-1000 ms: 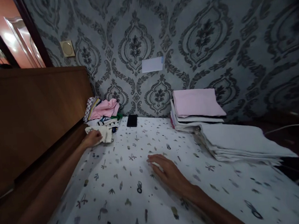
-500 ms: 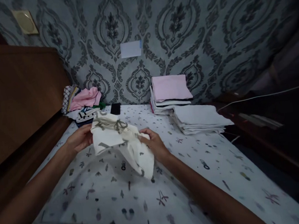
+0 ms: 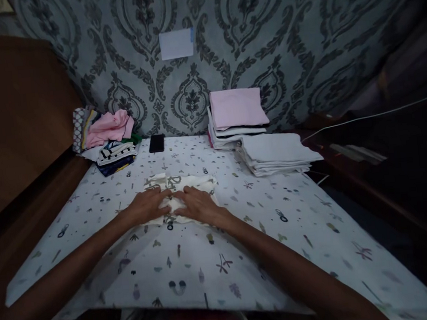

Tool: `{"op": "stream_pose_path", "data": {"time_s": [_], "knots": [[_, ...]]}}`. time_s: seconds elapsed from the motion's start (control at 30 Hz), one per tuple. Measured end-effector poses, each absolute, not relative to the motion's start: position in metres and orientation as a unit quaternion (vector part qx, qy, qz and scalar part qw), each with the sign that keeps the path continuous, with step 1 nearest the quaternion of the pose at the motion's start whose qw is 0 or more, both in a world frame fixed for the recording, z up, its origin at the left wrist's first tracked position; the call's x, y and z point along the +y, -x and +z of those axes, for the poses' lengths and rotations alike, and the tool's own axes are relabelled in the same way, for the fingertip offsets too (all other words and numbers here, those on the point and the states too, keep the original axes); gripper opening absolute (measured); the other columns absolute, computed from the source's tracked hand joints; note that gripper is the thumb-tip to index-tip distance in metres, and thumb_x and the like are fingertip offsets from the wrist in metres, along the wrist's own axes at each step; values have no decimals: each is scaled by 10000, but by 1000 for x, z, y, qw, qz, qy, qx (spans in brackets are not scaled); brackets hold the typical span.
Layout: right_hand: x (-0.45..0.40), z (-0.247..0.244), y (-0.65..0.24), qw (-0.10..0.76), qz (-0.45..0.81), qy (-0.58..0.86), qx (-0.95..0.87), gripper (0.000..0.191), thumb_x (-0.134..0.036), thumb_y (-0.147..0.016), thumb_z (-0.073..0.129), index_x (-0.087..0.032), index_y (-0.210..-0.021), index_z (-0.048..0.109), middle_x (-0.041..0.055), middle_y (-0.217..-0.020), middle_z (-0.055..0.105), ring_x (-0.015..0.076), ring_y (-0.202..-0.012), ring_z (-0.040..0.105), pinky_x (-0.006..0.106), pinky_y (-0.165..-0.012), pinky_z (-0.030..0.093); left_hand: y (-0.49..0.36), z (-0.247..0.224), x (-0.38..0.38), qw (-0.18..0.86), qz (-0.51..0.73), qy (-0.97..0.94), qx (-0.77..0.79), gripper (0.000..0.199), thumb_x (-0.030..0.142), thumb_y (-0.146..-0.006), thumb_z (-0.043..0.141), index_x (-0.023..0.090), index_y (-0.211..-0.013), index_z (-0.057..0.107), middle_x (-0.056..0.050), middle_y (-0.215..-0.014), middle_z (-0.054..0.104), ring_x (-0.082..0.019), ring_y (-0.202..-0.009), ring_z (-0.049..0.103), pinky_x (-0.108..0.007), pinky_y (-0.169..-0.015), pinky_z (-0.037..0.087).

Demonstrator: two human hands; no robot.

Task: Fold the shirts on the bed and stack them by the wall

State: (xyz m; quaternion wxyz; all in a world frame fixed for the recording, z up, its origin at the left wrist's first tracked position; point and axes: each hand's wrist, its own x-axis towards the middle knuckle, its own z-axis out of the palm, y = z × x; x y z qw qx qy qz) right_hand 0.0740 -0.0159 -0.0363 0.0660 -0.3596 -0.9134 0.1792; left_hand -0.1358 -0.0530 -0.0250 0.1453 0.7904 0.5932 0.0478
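Observation:
A cream cloth with dark markings [image 3: 196,182] lies on the patterned white sheet [image 3: 186,273], in the middle of the view. My left hand [image 3: 150,205] rests on its left part with the fingers spread and pointing inward. On its right part lies my right hand [image 3: 197,204], fingers apart too, its tips close to those of the left. Both palms face down and cover much of the cloth's front portion.
At the back left sit crumpled pink and striped clothes [image 3: 108,127], with a black phone [image 3: 156,143] beside them. Folded white cloths [image 3: 276,149] and a stack topped with pink cloth [image 3: 237,108] stand at the back right. A brown wooden panel [image 3: 16,113] borders the left.
The cream cloth was held up between both hands and now lies flat on the sheet. Both hands have come down and closer together, with their fingers opened. The view has tilted downward.

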Motion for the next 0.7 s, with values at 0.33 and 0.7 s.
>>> {"op": "stream_pose_path", "data": {"time_s": [0.33, 0.7], "knots": [[-16, -24, -157, 306, 408, 361, -781, 94, -278, -823, 587, -199, -796, 629, 20, -784, 652, 165, -717, 591, 271, -637, 440, 265, 26, -82, 416, 151, -599, 667, 244, 415, -615, 709, 223, -613, 558, 3, -552, 576, -162, -516, 513, -236, -460, 393], [-13, -42, -118, 194, 195, 297, -914, 427, -298, -876, 626, -250, -1300, 625, 109, -1573, 423, 315, -1475, 323, 536, -1156, 326, 175, -12, -80, 215, 166, -786, 556, 373, 518, -835, 576, 221, -1051, 640, -94, -1146, 681, -267, -1037, 615, -317, -854, 484]]}}
